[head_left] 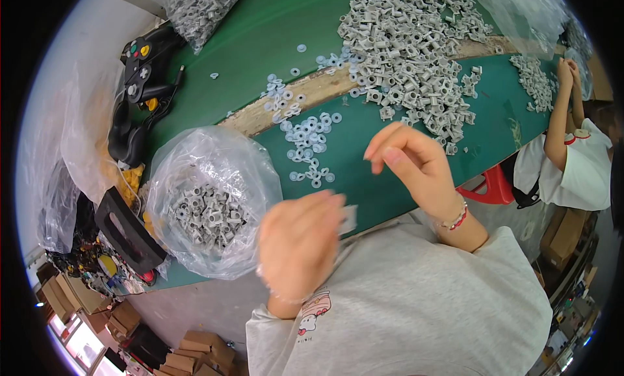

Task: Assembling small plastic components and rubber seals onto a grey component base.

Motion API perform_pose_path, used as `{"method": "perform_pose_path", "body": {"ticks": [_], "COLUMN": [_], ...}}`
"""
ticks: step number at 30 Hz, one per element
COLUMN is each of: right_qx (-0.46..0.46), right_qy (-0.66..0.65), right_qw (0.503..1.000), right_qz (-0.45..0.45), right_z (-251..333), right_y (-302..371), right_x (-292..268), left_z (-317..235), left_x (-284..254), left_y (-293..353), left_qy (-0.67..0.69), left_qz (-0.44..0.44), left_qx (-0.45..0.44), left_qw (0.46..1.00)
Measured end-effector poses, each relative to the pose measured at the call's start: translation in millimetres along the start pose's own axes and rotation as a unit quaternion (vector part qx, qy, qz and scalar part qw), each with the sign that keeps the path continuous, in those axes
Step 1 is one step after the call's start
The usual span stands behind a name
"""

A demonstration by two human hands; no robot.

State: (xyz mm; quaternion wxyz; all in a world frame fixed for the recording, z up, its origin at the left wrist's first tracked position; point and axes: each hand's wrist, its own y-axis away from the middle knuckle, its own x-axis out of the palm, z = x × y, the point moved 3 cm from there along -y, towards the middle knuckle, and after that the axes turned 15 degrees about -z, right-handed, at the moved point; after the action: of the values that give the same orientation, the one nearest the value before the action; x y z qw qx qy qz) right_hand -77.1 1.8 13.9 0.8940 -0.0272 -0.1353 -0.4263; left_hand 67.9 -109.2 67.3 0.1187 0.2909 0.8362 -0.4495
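Far left, a black game controller [144,64] with coloured buttons lies on the green table [260,31], a second dark one below it. Next over, a clear plastic bag [214,174] sits open at the near table edge, grey plastic fittings [207,215] piled inside it. My left hand [300,241] hovers just beside that bag, curled in, back toward me; a small grey piece [349,219] pokes out at its fingertips, blurred, so I seem to be pinching it but I cannot tell for sure. Above my hands, pale blue-grey washers [309,142] are scattered across the green top and along a worn bare strip. My right hand [409,161] is up over the table, fingers loosely bent, thumb forward, nothing in it that I can see. Beyond it spreads the big heap of grey fittings [409,51]. Far right, another person's forearm [560,109] reaches up by a smaller pile [534,80].
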Motion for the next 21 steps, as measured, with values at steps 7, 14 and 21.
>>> {"method": "perform_pose_path", "body": {"ticks": [7,14,21], "right_qx": [-0.178,-0.245,-0.073], "right_qy": [0.382,0.46,0.303], "right_qw": [0.896,0.843,0.935], "right_qz": [0.142,0.133,0.167], "right_z": [-15,-34,-8], "right_y": [1,3,-3], "right_x": [17,33,-5], "left_z": [23,18,-5], "left_x": [-90,-59,15], "left_y": [14,12,-5], "left_qy": [-0.336,-0.297,-0.144], "left_qz": [-0.265,-0.224,-0.065], "left_qx": [0.003,-0.065,-0.035], "left_qw": [0.904,0.926,0.987]}}
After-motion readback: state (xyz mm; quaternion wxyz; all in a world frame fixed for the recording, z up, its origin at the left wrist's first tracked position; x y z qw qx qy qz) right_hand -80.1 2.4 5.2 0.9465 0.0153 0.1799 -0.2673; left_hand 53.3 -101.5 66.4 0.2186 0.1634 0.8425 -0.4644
